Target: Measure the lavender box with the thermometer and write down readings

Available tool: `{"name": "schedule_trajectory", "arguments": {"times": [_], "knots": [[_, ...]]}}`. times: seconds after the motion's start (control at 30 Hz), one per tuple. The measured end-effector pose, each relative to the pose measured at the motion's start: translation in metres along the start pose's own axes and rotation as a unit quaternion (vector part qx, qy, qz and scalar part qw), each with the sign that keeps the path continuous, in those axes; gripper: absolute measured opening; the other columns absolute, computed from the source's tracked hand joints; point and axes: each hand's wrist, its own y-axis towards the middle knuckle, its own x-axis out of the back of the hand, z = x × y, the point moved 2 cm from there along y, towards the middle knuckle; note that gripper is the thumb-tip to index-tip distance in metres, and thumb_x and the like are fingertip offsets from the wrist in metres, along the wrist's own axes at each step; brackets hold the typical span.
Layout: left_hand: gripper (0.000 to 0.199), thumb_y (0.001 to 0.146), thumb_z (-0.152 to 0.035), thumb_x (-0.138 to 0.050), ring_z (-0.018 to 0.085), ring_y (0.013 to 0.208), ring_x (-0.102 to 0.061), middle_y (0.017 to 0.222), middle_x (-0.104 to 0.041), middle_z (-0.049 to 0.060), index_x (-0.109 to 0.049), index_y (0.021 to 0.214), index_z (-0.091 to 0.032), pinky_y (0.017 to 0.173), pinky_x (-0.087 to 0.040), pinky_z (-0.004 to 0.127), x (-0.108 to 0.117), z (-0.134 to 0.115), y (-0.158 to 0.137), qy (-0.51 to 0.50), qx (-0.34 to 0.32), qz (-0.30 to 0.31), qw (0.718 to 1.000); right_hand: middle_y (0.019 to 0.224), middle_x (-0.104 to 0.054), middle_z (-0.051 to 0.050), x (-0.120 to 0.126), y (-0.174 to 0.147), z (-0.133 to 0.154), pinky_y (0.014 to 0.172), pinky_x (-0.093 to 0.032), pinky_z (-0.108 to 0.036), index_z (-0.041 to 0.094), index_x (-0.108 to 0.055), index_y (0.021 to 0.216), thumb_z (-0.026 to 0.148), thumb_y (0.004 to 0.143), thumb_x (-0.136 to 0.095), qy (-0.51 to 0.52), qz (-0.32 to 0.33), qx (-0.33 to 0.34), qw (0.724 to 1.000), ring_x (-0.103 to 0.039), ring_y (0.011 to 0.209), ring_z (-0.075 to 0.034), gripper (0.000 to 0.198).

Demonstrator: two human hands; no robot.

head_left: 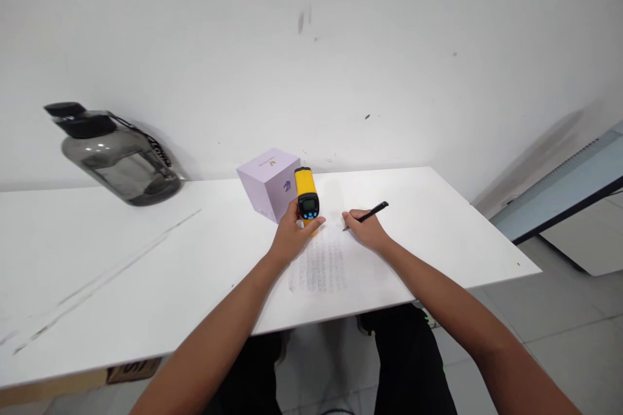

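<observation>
In my left hand (293, 233) is a yellow and black infrared thermometer (306, 189), gripped by its handle. Its small dark screen and blue buttons face me. My right hand (367, 228) is closed around a black pen (374, 211), whose tip points down to the left, at or just above the sheet. Between and below the hands lies a white sheet of paper (321, 266) with several columns of grey marks, too blurred to read. Just behind my left hand stands a light purple box (270, 185), partly covered by the thermometer and fingers.
A grey see-through water bottle (121, 159) with a black lid and strap stands at the back left of the white table (126, 259). The wall (311, 78) rises right behind the table. A panel with a dark edge (569, 185) stands off the right end.
</observation>
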Motion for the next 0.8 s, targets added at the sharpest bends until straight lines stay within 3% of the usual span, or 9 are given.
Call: {"name": "schedule_trajectory", "arguments": {"times": [0.8], "knots": [[0.06,0.077,-0.049,-0.076,0.023,0.102,-0.065,0.11,-0.069,0.007,-0.054,0.127,-0.024,0.084,-0.053,0.037,-0.0012,0.004,0.0008,-0.015,-0.018,0.018,1.0,0.052,-0.037,0.004,0.0,-0.0007,0.0027,0.056,-0.031,-0.028,0.022,-0.045,0.052,0.049,0.08,-0.051,-0.004,-0.02,-0.003,1.0,-0.039,0.057,-0.014,0.038]]}}
